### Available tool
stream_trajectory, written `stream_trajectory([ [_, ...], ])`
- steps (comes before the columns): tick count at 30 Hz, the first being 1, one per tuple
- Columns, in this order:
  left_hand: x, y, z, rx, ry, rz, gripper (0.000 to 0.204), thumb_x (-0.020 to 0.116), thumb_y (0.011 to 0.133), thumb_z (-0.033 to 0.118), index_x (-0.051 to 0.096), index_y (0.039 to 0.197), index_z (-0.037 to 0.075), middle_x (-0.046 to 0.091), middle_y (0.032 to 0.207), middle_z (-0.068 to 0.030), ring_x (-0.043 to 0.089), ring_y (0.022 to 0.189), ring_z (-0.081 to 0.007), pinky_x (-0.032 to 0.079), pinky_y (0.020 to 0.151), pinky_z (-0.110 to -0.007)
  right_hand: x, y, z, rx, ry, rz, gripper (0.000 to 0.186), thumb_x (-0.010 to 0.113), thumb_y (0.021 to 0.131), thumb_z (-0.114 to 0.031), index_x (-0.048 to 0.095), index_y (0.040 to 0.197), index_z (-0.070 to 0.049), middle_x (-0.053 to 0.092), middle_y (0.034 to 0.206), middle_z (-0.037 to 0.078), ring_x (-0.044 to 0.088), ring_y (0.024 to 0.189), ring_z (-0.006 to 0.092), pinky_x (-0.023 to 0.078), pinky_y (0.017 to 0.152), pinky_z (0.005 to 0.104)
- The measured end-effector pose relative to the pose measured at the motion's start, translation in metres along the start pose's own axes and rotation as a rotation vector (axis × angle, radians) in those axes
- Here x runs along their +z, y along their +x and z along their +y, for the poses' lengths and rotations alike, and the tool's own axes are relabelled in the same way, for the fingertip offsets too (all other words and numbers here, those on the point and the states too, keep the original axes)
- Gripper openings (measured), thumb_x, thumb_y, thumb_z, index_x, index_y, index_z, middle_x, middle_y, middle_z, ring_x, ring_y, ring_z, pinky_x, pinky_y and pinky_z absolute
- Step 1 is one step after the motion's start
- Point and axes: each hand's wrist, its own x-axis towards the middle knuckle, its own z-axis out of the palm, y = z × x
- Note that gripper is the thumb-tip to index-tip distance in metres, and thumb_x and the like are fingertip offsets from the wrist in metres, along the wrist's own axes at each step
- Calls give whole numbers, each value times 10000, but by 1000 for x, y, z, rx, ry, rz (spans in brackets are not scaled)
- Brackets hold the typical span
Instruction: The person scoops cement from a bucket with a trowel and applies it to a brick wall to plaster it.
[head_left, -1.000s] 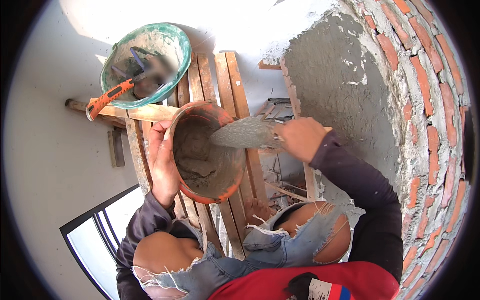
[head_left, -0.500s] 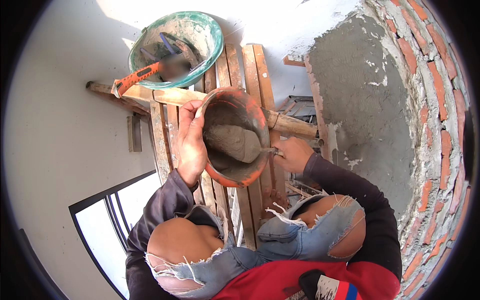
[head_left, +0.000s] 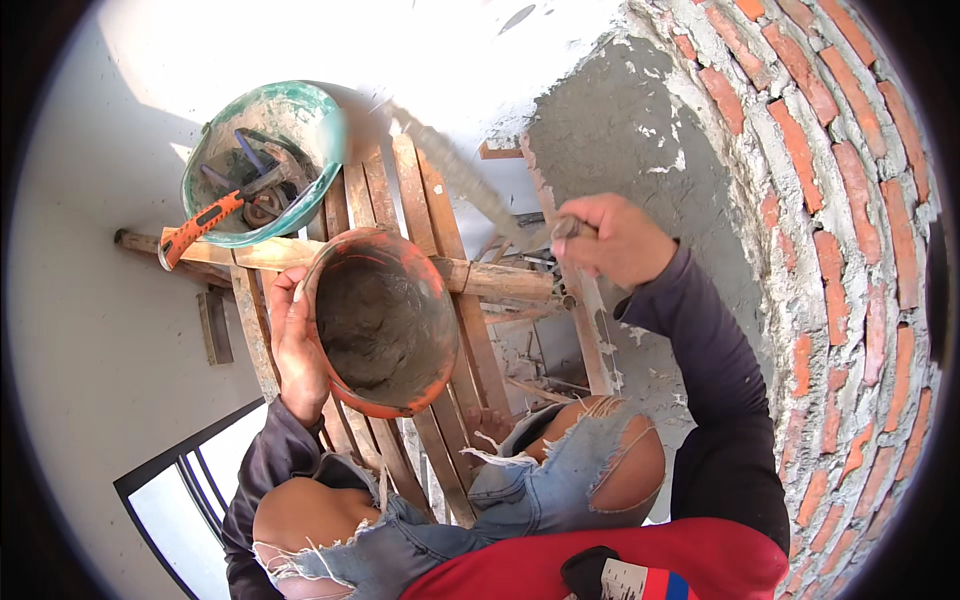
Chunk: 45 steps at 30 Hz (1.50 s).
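My left hand (head_left: 302, 345) grips the left rim of an orange bowl (head_left: 408, 403), thumb over the edge. Wet grey mortar (head_left: 370, 325) lies inside it, its surface uneven. To the right and higher up, my right hand (head_left: 618, 240) is closed round the handle of a trowel (head_left: 465, 182). The trowel's long blade points up and left, smeared with motion and coated in mortar. Blade and bowl are apart.
A green basin (head_left: 335, 180) with an orange-handled hammer (head_left: 205, 222) and other tools stands beyond the bowl on wooden slats (head_left: 425, 200). A round pole (head_left: 510, 282) crosses the slats. Right are part-plastered wall (head_left: 640, 140) and bare brickwork (head_left: 850, 180).
My right hand has lifted the trowel out of the bowl, up and to the right. The mortar mound it bore in the bowl is gone from there. The view has shifted rightward.
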Motion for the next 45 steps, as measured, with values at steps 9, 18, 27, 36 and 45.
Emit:
stream_trajectory([
  [9,4,7,-17,25,29,19,286,385,1044,198,437,1271,32,547,1271,-123,510,1224,-196,356,1104,-336,-200,64,98,241,-34,897,217,650,896,-211,605,1006,-29,576,693,42,506,489,137,425,411,320],
  [18,11,5,-7,10,78,-6,272,430,1032,210,464,1244,44,529,1203,-57,480,1138,-123,347,1041,-284,-58,-15,38,-55,-649,360,311,697,867,-217,624,1104,-28,675,872,177,657,800,315,514,717,392],
  [27,17,-5,-17,33,201,-38,253,393,1050,178,469,1236,23,546,1202,-80,491,1121,-129,363,1030,-292,140,36,36,-227,-1141,-211,176,621,818,-157,694,921,-34,697,801,179,699,727,354,554,642,466],
  [36,11,3,-10,50,193,-41,234,398,1045,166,460,1231,37,548,1171,-61,485,1091,-122,364,1009,-283,143,14,85,-283,-556,-174,216,654,821,-258,681,946,-84,673,789,200,658,805,416,512,725,533],
  [45,9,5,-12,45,161,-40,246,398,1048,186,471,1229,37,550,1189,-63,494,1113,-127,358,1031,-290,127,13,84,-167,-646,22,235,657,794,-265,655,880,-46,644,756,199,626,771,432,490,700,530],
])
